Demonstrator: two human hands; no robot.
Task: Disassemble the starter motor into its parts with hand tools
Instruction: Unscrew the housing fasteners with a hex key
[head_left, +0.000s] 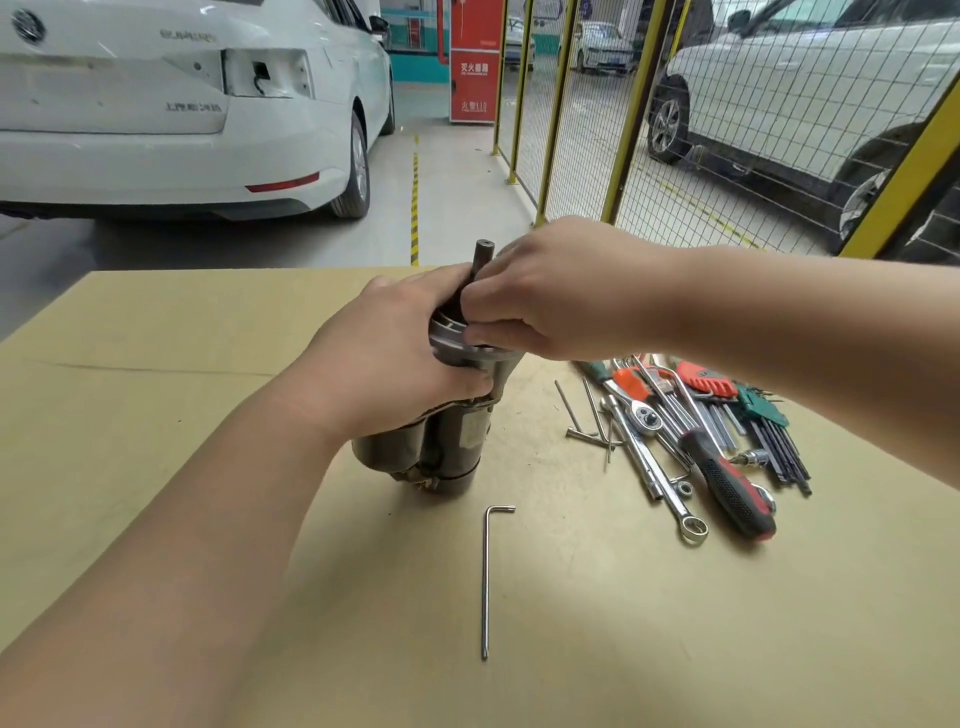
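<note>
Starter motor (447, 441) upright, top end inside both hands' grip.

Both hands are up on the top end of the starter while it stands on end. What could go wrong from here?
1. The starter motor stands upright on its narrow end; pulling at the top with the left hand and right hand could tip it.
2. If the front housing pops free suddenly, parts may drop onto the table.
3. The loose hex key lies just in front, and a falling motor could land on it.
</note>
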